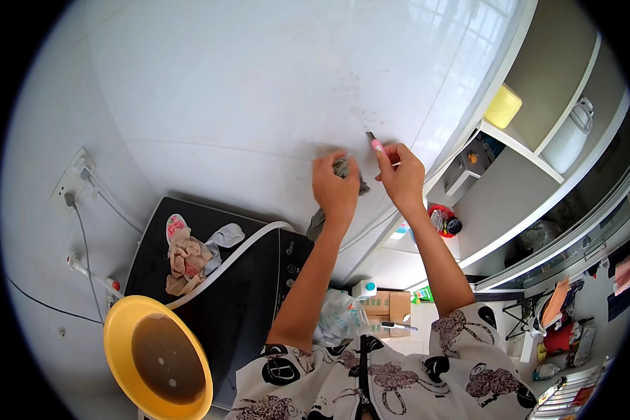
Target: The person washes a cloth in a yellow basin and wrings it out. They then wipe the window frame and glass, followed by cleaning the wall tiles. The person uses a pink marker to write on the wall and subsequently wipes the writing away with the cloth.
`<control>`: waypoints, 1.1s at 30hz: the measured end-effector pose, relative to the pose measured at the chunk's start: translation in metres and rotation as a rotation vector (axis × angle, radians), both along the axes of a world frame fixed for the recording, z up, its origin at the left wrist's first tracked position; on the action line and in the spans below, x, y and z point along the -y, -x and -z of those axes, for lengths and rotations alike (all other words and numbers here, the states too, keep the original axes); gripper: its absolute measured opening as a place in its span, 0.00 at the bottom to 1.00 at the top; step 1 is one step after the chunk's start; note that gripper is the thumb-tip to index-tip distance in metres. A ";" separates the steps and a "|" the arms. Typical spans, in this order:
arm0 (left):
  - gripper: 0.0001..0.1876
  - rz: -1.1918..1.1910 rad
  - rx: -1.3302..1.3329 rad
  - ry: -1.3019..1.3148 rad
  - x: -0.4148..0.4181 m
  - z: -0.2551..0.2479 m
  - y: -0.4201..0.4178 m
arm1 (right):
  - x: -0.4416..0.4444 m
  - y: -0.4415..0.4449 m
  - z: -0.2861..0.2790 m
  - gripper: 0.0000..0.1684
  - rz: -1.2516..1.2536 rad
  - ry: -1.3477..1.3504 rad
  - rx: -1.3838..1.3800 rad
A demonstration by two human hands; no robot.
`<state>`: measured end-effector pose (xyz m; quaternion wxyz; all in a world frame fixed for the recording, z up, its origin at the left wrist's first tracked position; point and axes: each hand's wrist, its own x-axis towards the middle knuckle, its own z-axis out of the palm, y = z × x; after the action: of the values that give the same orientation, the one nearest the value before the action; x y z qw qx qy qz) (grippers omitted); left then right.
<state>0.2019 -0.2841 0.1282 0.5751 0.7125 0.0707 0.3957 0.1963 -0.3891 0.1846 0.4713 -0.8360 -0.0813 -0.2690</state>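
Note:
My right hand (401,176) grips a small pink-handled utility knife (376,144), its blade tip close to the white tiled wall (252,94). Faint grey marks show on the wall near the blade. Just left of it, my left hand (336,184) holds a crumpled grey-green cloth (341,168) near the wall; part of the cloth hangs below the hand. On the black top of an appliance (231,336) at lower left lie a bunched beige cloth (186,260) and a pale grey cloth (226,236). A yellow basin (114,352) holds murky brown water.
A white hose (241,252) curves over the appliance. Plugs and cords run from a wall socket (69,181) at left. Shelves (525,149) at right hold a yellow container (503,106) and a white jug (569,136). Below are a plastic bag (341,317) and a cardboard box (399,304).

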 end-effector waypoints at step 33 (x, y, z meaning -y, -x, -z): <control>0.15 0.907 -0.156 1.107 0.020 -0.031 -0.016 | -0.015 0.010 -0.006 0.12 0.277 0.352 0.208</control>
<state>0.2176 -0.3044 0.1587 0.9530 0.3016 -0.0010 -0.0278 0.1865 -0.3745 0.1905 0.2660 -0.8762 -0.0596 -0.3974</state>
